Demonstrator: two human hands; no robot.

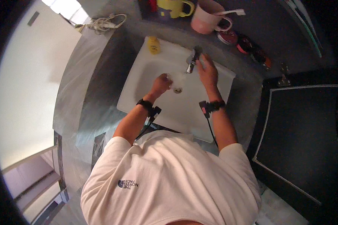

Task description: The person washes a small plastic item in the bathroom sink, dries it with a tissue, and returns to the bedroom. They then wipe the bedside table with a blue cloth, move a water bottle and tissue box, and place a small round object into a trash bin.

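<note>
My left hand (161, 85) is over the white washbasin (146, 67), its fingers closed on a whitish, see-through object (177, 78). That object is blurred, so I cannot tell exactly what it is. Just below it the round drain (177, 90) shows in the bowl. At the back of the basin stands a chrome faucet (192, 60), its spout over the bowl. My right hand (209, 72) is raised close along the faucet's right side, fingers apart and holding nothing. Whether its fingertips touch the faucet is hard to tell.
A yellow bottle (153, 45) stands on the basin's back left corner. On the dark ledge behind are a yellow mug (173, 8), a pink mug (205, 18) with a toothbrush (231, 12), and several small round containers (227, 37). A white cable (107, 24) lies coiled at the left.
</note>
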